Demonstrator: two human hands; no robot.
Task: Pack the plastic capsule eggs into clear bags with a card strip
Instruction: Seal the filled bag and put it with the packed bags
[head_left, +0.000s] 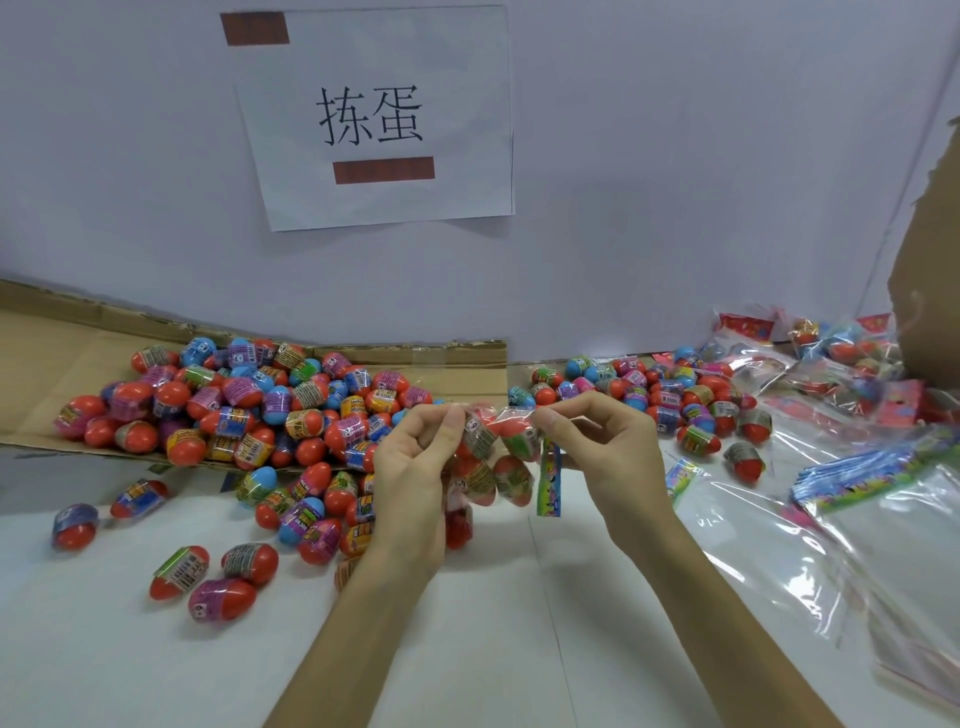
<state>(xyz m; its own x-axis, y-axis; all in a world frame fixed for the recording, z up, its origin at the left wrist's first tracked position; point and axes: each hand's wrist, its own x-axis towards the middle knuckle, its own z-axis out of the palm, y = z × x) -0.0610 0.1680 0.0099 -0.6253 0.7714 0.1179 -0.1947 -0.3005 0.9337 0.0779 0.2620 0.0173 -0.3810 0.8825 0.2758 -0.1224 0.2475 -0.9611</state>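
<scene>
Above the middle of the white table, a clear plastic bag hangs between the two hands. It is already loaded with several red plastic capsule eggs in printed sleeves, and a colourful printed card strip stands upright along its right side. The left hand pinches the bag's top edge between thumb and curled fingers, and the right hand pinches the same edge a little way along, so this bag looks filled and at the closing stage. Some work is done: filled bags lie heaped at the table's far right corner. Much is left, I judge. A large heap of loose eggs covers the flattened brown cardboard along the far left edge, and a smaller heap of eggs lies right of centre. A stack of spare strips and empty clear bags wait at the right edge.
</scene>
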